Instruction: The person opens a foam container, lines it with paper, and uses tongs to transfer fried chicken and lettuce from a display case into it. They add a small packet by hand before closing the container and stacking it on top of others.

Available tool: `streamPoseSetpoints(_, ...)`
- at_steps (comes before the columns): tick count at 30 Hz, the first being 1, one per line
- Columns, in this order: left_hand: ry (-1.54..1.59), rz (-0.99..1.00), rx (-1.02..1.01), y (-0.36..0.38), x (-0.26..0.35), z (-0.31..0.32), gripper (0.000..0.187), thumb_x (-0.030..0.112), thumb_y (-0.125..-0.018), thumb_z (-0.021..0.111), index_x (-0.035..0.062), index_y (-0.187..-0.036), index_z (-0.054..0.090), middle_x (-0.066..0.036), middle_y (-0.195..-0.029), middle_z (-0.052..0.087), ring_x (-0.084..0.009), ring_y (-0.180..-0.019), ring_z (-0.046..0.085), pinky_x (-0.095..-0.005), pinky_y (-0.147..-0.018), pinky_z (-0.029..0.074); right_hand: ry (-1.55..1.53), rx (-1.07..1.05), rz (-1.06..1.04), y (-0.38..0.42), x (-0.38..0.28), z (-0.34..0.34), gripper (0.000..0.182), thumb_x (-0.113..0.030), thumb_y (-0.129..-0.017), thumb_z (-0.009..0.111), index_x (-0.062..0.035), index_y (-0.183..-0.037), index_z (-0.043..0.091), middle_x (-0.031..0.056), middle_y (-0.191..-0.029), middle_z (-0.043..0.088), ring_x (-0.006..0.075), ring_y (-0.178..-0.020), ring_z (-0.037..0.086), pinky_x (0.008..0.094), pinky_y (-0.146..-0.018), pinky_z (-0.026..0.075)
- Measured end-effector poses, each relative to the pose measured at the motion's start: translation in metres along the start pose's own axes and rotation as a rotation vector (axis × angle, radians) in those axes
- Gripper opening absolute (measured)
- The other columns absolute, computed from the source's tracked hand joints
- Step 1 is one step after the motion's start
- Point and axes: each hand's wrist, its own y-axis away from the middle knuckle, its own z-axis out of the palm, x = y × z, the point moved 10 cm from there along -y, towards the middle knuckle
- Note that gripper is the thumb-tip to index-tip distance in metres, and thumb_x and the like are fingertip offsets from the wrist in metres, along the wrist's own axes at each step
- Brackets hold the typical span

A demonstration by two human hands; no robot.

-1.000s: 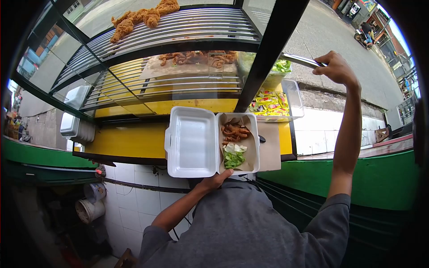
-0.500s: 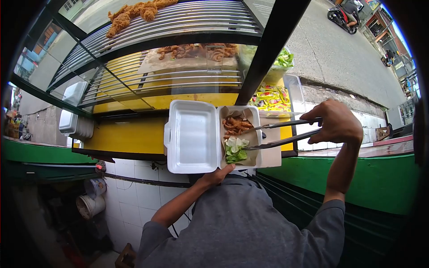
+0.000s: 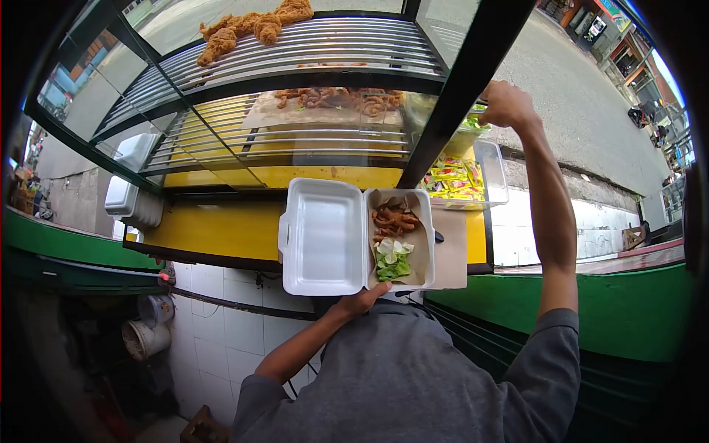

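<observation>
A white foam takeaway box (image 3: 323, 240) lies open, lid side to the left. Its paper-lined right half holds browned fried pieces (image 3: 395, 221) and lettuce (image 3: 393, 260), side by side. From below, my left hand (image 3: 365, 299) grips the box's front edge, thumb on the rim. My right hand (image 3: 508, 105) is stretched out at the clear tub of lettuce (image 3: 473, 127), beyond the black post. Its fingers are curled round the tongs, which are mostly hidden by the post and hand.
Seasoning sachets (image 3: 454, 179) fill a clear tray (image 3: 496, 173) right of the black post (image 3: 461, 88). Fried chicken (image 3: 255, 29) rests on the display's upper rack (image 3: 317, 48), more pieces below. Stacked foam boxes (image 3: 133, 198) stand left on the yellow counter (image 3: 221, 230).
My right hand has moved from above the takeaway box, away and up to the lettuce tub, taking the tongs out of the box. My left hand keeps its grip on the box.
</observation>
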Motion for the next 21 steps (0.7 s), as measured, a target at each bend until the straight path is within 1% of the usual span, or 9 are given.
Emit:
streamPoseSetpoints(2,-0.011,-0.008,-0.016,-0.003,-0.001,0.002,0.026,0.02,-0.089,0.067,-0.0052,-0.094,0.063,-0.006,-0.082,0.063,-0.0156,-0.075,0.058,-0.0308,-0.069,0.049,0.023,0.03,-0.02,-0.008,-0.01,0.005,0.044,-0.026,-0.067,0.08,-0.0103,-0.106,0.071,0.0129,-0.108,0.07,0.0303,-0.1,0.067,0.042,-0.085,0.054)
streamPoseSetpoints(5,-0.009,0.003,-0.037,-0.003,0.0,0.005,0.023,0.021,-0.091,0.063,-0.0003,-0.097,0.063,-0.001,-0.086,0.06,-0.0114,-0.079,0.055,-0.0276,-0.071,0.046,-0.058,0.057,-0.047,-0.01,0.002,-0.002,0.04,-0.025,-0.067,0.079,-0.0122,-0.105,0.072,0.0132,-0.105,0.07,0.0301,-0.098,0.068,0.0418,-0.084,0.054)
streamPoseSetpoints(6,-0.016,-0.003,-0.03,-0.003,0.0,0.005,0.023,0.021,-0.09,0.064,-0.0018,-0.095,0.063,-0.003,-0.082,0.06,-0.0125,-0.076,0.056,-0.0286,-0.068,0.047,-0.052,0.085,-0.045,-0.004,0.006,-0.008,0.038,-0.024,-0.067,0.076,-0.0165,-0.105,0.074,0.0115,-0.102,0.072,0.0291,-0.094,0.068,0.0409,-0.082,0.054)
streamPoseSetpoints(8,-0.034,-0.007,-0.021,-0.005,0.002,0.004,0.024,0.019,-0.089,0.066,-0.0049,-0.091,0.063,-0.005,-0.075,0.061,-0.0148,-0.069,0.057,-0.0306,-0.064,0.048,-0.071,0.067,-0.013,0.008,0.016,-0.017,0.039,-0.024,-0.068,0.075,-0.0192,-0.106,0.074,0.01,-0.1,0.072,0.0282,-0.092,0.069,0.0399,-0.081,0.054)
streamPoseSetpoints(13,-0.026,0.033,-0.033,-0.007,0.003,0.004,0.023,0.018,-0.089,0.066,-0.0047,-0.093,0.063,-0.006,-0.076,0.061,-0.0152,-0.07,0.058,-0.0309,-0.064,0.048,-0.117,0.091,0.048,0.037,0.044,-0.031,0.036,-0.024,-0.072,0.073,-0.0226,-0.108,0.075,0.0083,-0.096,0.073,0.0248,-0.085,0.068,0.0374,-0.078,0.054)
streamPoseSetpoints(14,-0.024,0.034,-0.034,-0.008,0.002,0.005,0.023,0.018,-0.089,0.066,-0.0047,-0.093,0.063,-0.006,-0.077,0.062,-0.0154,-0.07,0.058,-0.031,-0.065,0.048,-0.128,0.138,0.032,0.044,0.052,-0.034,0.037,-0.024,-0.071,0.074,-0.0204,-0.108,0.075,0.0087,-0.093,0.073,0.0231,-0.083,0.068,0.0357,-0.076,0.053)
streamPoseSetpoints(17,-0.037,-0.005,-0.053,-0.011,-0.005,0.007,0.024,0.018,-0.089,0.066,-0.0047,-0.097,0.063,-0.007,-0.082,0.063,-0.0166,-0.074,0.059,-0.0319,-0.068,0.05,-0.174,0.124,-0.02,0.073,0.07,-0.04,0.041,-0.023,-0.067,0.076,-0.0141,-0.107,0.075,0.011,-0.092,0.073,0.0237,-0.08,0.066,0.0358,-0.075,0.051)
streamPoseSetpoints(20,-0.05,0.056,-0.035,-0.011,0.002,0.006,0.027,0.019,-0.089,0.066,-0.0048,-0.101,0.064,-0.009,-0.087,0.064,-0.018,-0.079,0.061,-0.0321,-0.073,0.05,-0.227,0.118,-0.105,0.119,0.074,-0.051,0.047,-0.024,-0.06,0.079,-0.0069,-0.103,0.075,0.0155,-0.09,0.072,0.0266,-0.078,0.064,0.0363,-0.077,0.049)
streamPoseSetpoints(21,-0.045,0.021,-0.043,-0.012,0.001,0.007,0.028,0.02,-0.089,0.067,-0.0049,-0.102,0.064,-0.009,-0.088,0.065,-0.0187,-0.08,0.061,-0.0324,-0.074,0.05,-0.211,0.109,-0.106,0.136,0.074,-0.056,0.048,-0.024,-0.058,0.079,-0.0056,-0.102,0.075,0.0167,-0.09,0.072,0.0276,-0.078,0.063,0.0364,-0.078,0.048)
